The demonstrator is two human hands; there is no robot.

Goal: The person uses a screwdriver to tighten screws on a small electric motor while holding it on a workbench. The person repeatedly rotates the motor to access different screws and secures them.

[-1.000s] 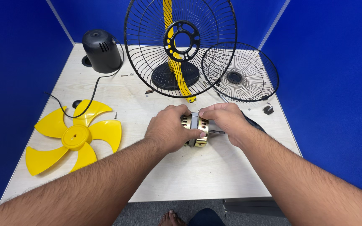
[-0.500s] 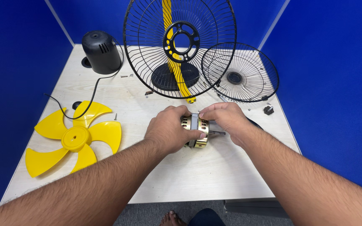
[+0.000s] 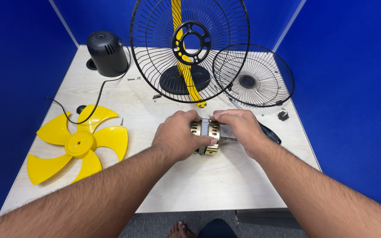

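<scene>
A brass-coloured fan motor (image 3: 206, 136) is being held just above the worktop (image 3: 225, 185) middle, gripped by the left hand (image 3: 179, 135), its fingers wrapped round the casing, and steadied at the shaft end by the right hand (image 3: 239, 128), with yellow blade (image 3: 78, 143), cages and screwdriver (image 3: 270, 133) lying clear.

The pale wooden counter (image 3: 190, 185) carried a yellow fan blade (image 3: 78, 143), a black motor cover (image 3: 107, 53), two wire guards (image 3: 189, 48) (image 3: 253, 81) and scattered screws (image 3: 131, 79).
</scene>
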